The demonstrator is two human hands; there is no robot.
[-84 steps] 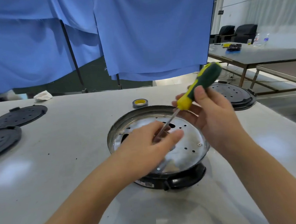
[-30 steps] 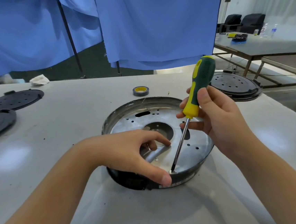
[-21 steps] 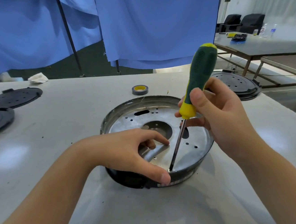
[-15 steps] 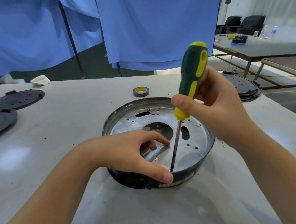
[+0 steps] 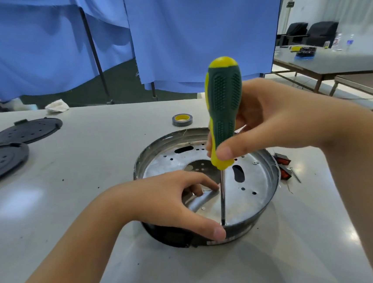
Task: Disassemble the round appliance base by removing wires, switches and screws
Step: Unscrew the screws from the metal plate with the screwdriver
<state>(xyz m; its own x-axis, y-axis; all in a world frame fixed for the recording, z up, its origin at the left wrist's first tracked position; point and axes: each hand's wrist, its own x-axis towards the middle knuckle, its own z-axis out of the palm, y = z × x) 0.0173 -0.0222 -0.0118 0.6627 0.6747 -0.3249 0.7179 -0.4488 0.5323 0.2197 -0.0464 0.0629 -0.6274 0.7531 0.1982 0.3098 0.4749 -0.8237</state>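
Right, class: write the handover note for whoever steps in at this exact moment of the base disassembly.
Left hand: grips the near rim of the round appliance base, steadying it.
Right hand: grips the screwdriver, upright, tip down at the near inner edge of the metal plate.
Done: two red switches lie on the table right of the base.
Left: the screw under the tip, any others; wires not visible.

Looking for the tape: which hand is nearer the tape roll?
Right. The right hand, gripping the screwdriver, is just right of the tape roll; the left hand grips the base rim, nearer the camera.
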